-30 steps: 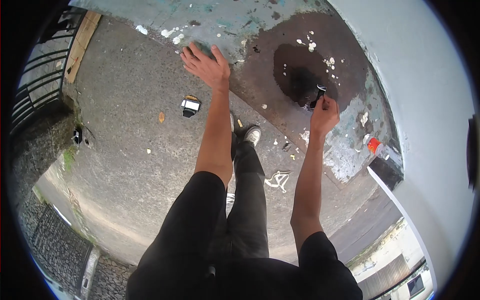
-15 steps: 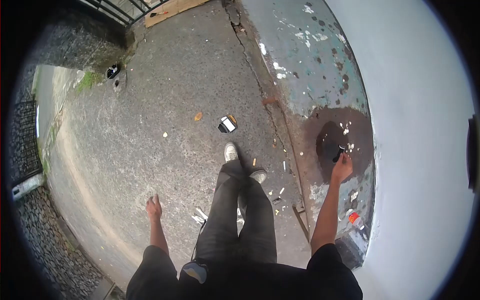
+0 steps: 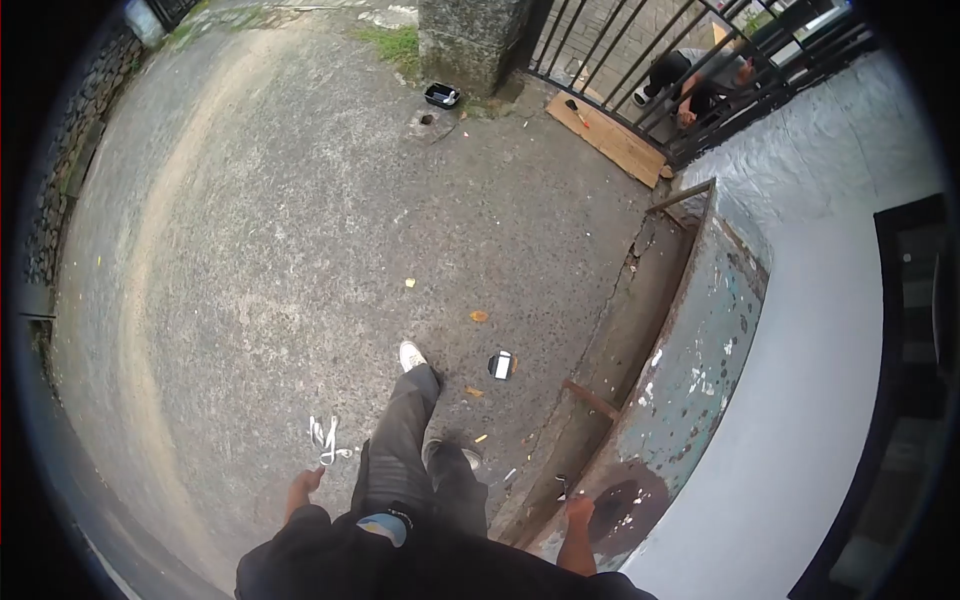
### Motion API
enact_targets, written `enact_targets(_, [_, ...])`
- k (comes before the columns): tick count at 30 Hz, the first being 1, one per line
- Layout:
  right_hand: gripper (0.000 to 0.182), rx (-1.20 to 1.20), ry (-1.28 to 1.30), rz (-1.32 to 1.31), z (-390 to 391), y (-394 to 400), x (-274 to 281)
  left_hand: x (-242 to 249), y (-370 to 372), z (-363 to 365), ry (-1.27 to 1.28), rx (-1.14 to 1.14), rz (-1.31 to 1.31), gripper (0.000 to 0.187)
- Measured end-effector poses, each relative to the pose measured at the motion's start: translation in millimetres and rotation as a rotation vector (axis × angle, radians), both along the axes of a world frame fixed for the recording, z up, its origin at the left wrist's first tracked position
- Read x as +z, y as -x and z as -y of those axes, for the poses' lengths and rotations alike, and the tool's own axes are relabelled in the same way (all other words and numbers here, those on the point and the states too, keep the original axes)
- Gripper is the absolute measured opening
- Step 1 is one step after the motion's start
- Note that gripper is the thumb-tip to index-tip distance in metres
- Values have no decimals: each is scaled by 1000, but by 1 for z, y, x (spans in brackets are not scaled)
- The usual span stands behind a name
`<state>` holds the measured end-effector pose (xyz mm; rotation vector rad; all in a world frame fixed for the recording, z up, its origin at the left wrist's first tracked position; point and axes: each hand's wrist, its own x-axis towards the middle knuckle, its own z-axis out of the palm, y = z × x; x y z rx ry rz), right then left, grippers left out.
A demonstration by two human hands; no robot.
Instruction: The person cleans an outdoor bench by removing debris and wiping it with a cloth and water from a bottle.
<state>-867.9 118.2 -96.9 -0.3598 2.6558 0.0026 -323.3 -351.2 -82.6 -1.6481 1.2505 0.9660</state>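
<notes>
My right hand (image 3: 579, 508) is closed on a small black tool (image 3: 562, 488) with a pale edge, over the ledge beside the dark wet patch (image 3: 630, 508); its exact kind I cannot tell. On my other side, my left hand (image 3: 304, 487) hangs loosely with its fingers apart and nothing visible in them. Just beyond its fingertips in this view, a tangled white strap (image 3: 326, 440) lies on the pavement. A black object with a white rectangular face (image 3: 502, 365) rests on the ground ahead of my shoes.
A long ledge (image 3: 690, 370) with flaking paint runs along the white wall (image 3: 770, 400), beside a gutter. Ahead stands a black metal gate (image 3: 640, 60), with a crouching person (image 3: 700, 85) behind it. Cardboard (image 3: 620, 145) holds a brush (image 3: 576, 110); a black tray (image 3: 440, 96) sits by the pillar.
My view has swung left and up, bringing the gate and person into sight. My feet have moved, and my right hand still carries the black tool, now lower in view near the ledge's edge.
</notes>
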Motion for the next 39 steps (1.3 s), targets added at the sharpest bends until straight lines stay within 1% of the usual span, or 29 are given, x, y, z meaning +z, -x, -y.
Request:
enact_targets(1, [27, 34, -5, -17, 17, 14, 4, -15, 20, 18, 31, 101, -125, 76])
enact_targets(3, [19, 755, -474, 257, 60, 38, 11, -30, 59, 65, 140, 215, -332, 73])
enact_targets(4, [19, 764, -480, 233, 89, 48, 11, -34, 82, 93, 218, 222, -421, 69])
enact_targets(6, [25, -813, 132, 308, 150, 51, -3, -25, 125, 155, 288, 313, -519, 69])
enact_targets(7, [34, -572, 34, 225, 158, 68, -35, -16, 132, 186, 346, 409, -580, 68])
enact_targets(8, [37, -432, 9, 164, 214, 65, -3, -13, 135, 217, 357, 394, -598, 68])
enact_targets(9, [39, -292, -19, 106, 273, 70, 23, -27, 132, 238, 377, 541, -619, 67])
enact_targets(11, [42, -203, -47, 84, 354, 82, 30, -34, 119, 276, 476, 714, -616, 65])
enact_targets(12, [46, -129, -44, 111, 390, 88, 34, -12, 114, 293, 485, 703, -613, 65])
enact_targets(14, [50, -42, -38, 149, 451, 97, 41, 33, 101, 318, 501, 910, -530, 63])
enact_targets(15, [57, -19, -108, 154, 484, 102, 50, 0, 72, 318, 641, 948, -551, 57])
enact_targets(17, [64, 7, -154, 153, 546, 110, 55, 12, 40, 323, 627, 1121, -430, 56])
enact_targets(18, [70, 215, -318, 226, 575, 116, 53, 15, 26, 321, 633, 1176, -371, 57])
enact_targets(19, [76, 420, -477, 294, 605, 124, 54, -18, -8, 312, 559, 1186, -374, 68])
enact_targets(20, [76, 403, -446, 292, 564, 185, -57, -17, -17, 306, 595, 1261, -312, 64])
enact_targets(21, [74, 509, -256, 127, 567, 203, -99, 6, -16, 307, 508, 1279, -165, 67])
enact_targets(22, [72, 609, -70, -42, 603, 151, -135, 12, -17, 314, 590, 1122, -186, 68])
enact_targets(23, [72, 600, -50, -48, 641, 208, -110, 5, -5, 359, 607, 1113, -201, 68])
enact_targets(24, [77, 356, -172, 170, 719, 204, -85, -5, 13, 400, 566, 1142, -252, 67])
enact_targets(25, [82, 111, -303, 388, 825, 145, 23, -12, 31, 429, 514, 1175, -293, 67])
enact_targets(26, [82, 114, -312, 402, 861, 140, 15, -9, 36, 450, 461, 1202, -313, 66])
enact_targets(28, [77, 419, -376, 397, 995, 138, 3, -17, 53, 545, 404, 1249, -401, 65])
enact_targets(30, [73, 320, -174, 461, 1116, 126, 18, 16, 20, 572, 322, 1308, -400, 64])
enact_targets(31, [72, 241, 34, 505, 1180, 119, 24, 25, 19, 590, 296, 1366, -428, 64])
enact_targets(33, [65, 413, 159, 403, 1313, 98, 46, 38, 45, 593, 231, 1544, -503, 63])
enact_targets(34, [64, 537, 246, 408, 1376, 86, 56, 71, 60, 644, 250, 1471, -483, 66])
enact_targets(36, [61, 766, 405, 390, 1496, 65, 76, 138, 105, 733, 546, 1590, -513, 65])
enact_targets(38, [59, 903, 485, 356, 1592, 40, 108, 109, 107, 783, 589, 1635, -538, 66])
enact_targets(39, [58, 926, 554, 384, 1636, 30, 119, 101, 115, 809, 549, 1653, -444, 62])
